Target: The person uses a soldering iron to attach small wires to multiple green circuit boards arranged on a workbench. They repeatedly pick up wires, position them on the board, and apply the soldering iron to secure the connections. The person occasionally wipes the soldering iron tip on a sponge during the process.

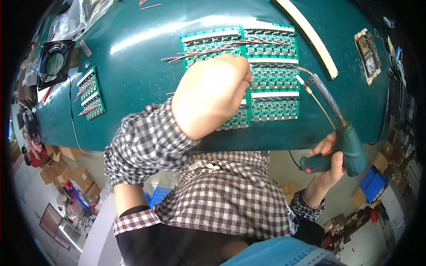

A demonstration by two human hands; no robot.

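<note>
The left hand [211, 91] sits over the block of green circuit boards [275, 106] on the worktop [146, 82], its fingers curled closed near the middle of the block; what they pinch, if anything, is hidden, so I cannot tell; the right hand [330, 176] is wrapped around the handle of a green soldering gun [353, 150], whose bent metal barrel [327, 95] points up and left toward the right edge of the boards; the tip is close to that edge, though whether it touches cannot be told; red and black wires [195, 54] lie loose across the upper boards, some sticking out past the left side; if the tip is hot, a slip of the right wrist could scorch a board or melt a wire's coating; the left fingers are near enough to be burned should the tip swing inward; the left sleeve [148, 139] or wrist could drag the loose wires, since they lie close by; a nudge from the hand could also push the boards out of line, as nothing visible clamps them.
</note>
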